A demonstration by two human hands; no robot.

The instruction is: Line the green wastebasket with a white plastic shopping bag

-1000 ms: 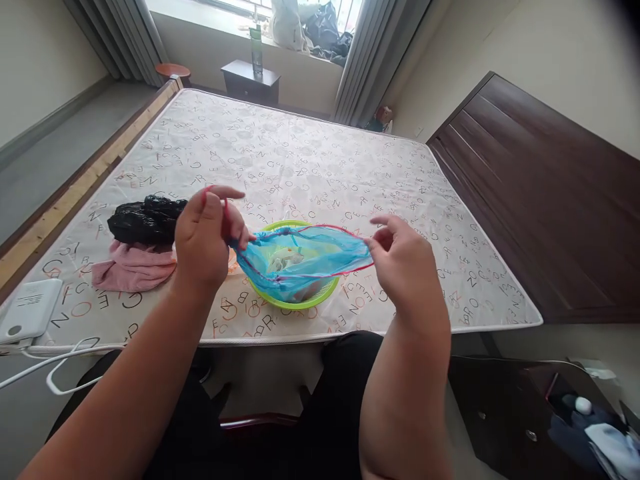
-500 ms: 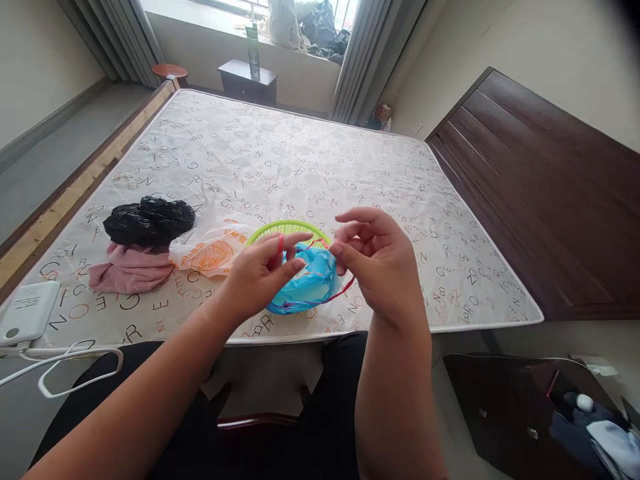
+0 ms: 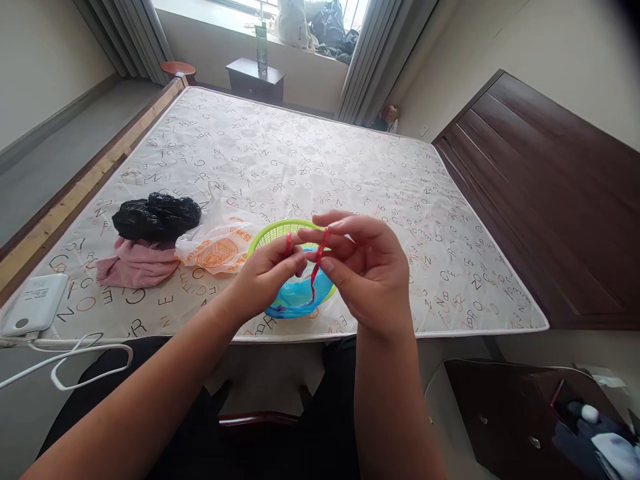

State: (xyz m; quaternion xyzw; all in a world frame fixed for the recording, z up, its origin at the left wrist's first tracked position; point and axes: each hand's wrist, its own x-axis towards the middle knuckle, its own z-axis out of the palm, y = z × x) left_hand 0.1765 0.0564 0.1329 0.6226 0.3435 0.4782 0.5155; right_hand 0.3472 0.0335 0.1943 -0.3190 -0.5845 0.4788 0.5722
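Step in hand, as I judge it, is knotting: my left hand [image 3: 265, 273] and right hand [image 3: 370, 273] each have fingers pinched on the red drawstring [image 3: 320, 257] of the blue bag [image 3: 295, 297] sitting in the green basket [image 3: 273, 232] on the mattress [image 3: 300, 160]; next needs crossing the ends.

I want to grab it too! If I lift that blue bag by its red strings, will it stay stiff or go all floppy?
Probably floppy: the blue bag looks thin and crinkled, slumped in the green basket. It likely weighs little, as the red drawstring is pinched only by fingertips of the left hand and right hand. The thin film may be slippery and tear easily.
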